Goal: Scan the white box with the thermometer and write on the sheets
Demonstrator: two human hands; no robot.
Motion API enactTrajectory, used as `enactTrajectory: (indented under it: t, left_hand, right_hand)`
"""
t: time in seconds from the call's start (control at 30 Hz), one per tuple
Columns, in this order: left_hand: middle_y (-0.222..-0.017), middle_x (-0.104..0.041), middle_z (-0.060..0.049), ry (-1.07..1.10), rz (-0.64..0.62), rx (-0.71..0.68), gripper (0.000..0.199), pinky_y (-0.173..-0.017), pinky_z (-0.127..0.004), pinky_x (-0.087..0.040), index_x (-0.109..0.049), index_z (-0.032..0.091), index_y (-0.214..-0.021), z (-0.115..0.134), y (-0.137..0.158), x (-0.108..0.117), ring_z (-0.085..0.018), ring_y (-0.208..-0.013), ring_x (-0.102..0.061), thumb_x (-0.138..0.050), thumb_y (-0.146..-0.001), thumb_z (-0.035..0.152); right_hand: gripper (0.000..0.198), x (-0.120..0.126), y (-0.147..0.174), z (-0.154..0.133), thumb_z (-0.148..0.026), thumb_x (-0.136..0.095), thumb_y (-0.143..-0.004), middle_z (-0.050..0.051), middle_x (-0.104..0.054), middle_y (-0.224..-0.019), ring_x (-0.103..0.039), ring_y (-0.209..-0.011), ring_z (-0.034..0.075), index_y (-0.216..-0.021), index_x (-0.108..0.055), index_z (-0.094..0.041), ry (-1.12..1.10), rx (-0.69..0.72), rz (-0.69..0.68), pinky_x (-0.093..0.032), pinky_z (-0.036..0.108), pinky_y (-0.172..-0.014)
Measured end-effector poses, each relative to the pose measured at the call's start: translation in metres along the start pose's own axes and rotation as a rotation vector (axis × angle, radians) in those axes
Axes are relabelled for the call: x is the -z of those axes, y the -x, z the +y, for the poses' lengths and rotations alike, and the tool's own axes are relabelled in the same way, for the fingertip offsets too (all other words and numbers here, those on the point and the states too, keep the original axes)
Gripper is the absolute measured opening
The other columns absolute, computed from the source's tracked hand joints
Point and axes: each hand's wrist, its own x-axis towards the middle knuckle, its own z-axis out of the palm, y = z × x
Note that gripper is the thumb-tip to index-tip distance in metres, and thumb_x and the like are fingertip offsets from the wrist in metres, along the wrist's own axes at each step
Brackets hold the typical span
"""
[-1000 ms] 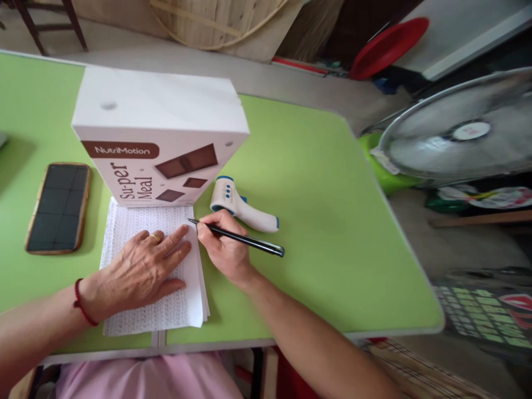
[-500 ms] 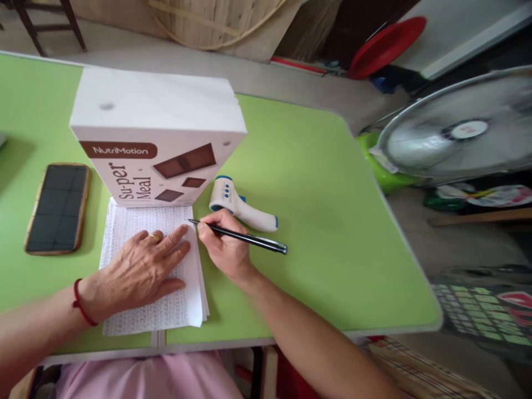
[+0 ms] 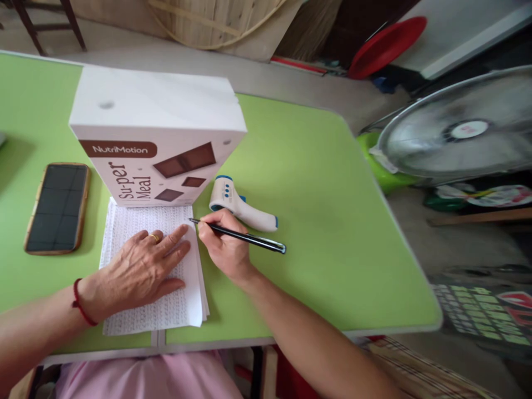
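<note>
My left hand (image 3: 145, 269) lies flat with its fingers spread on a stack of handwritten paper sheets (image 3: 183, 310). A gold ring and a red wrist cord show on that side. Pinched in my right hand (image 3: 226, 244) is a black pen (image 3: 257, 241), its tip at the upper right part of the top sheet. The pen slants down to the left. Just beyond the right hand lies a white and blue infrared thermometer (image 3: 245, 210). A tall white NutriMotion box (image 3: 166, 149) stands upright at the far edge of the paper.
A phone in a brown case (image 3: 58, 208) lies left of the paper on the green table (image 3: 324, 238). Off the table's right side stand a large fan (image 3: 453, 127) and a printed bag (image 3: 482, 310). A red basin (image 3: 388, 47) leans at the back.
The pen's rear end has shifted very slightly to the left. Both hands, the paper and the other things stay where they were.
</note>
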Motion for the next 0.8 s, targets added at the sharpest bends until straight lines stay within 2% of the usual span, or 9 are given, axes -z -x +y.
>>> enactTrajectory:
  t: [0.37, 0.8]
  left_hand:
    - [-0.152, -0.035, -0.014, -0.01, 0.009, -0.008, 0.053, -0.078, -0.042, -0.046, -0.048, 0.014, -0.132, -0.0006, -0.0012, -0.0001, -0.028, -0.096, -0.058, -0.058, -0.091, 0.046]
    - [-0.149, -0.039, -0.013, -0.03, 0.046, -0.021, 0.05, -0.075, -0.041, -0.047, -0.051, 0.014, -0.128, -0.0007, -0.0007, 0.0016, -0.026, -0.089, -0.058, -0.06, -0.089, 0.046]
  right_hand:
    - [0.011, 0.001, -0.0018, -0.0014, -0.02, -0.054, -0.083, -0.005, -0.055, -0.059, -0.052, -0.05, 0.009, -0.073, -0.051, -0.021, 0.063, 0.076, 0.004, -0.045, 0.022, -0.05]
    - [0.01, 0.0036, -0.0015, 0.0005, -0.018, -0.054, -0.081, -0.006, -0.055, -0.057, -0.051, -0.047, 0.008, -0.072, -0.052, -0.02, 0.071, 0.039, 0.054, -0.043, 0.021, -0.047]
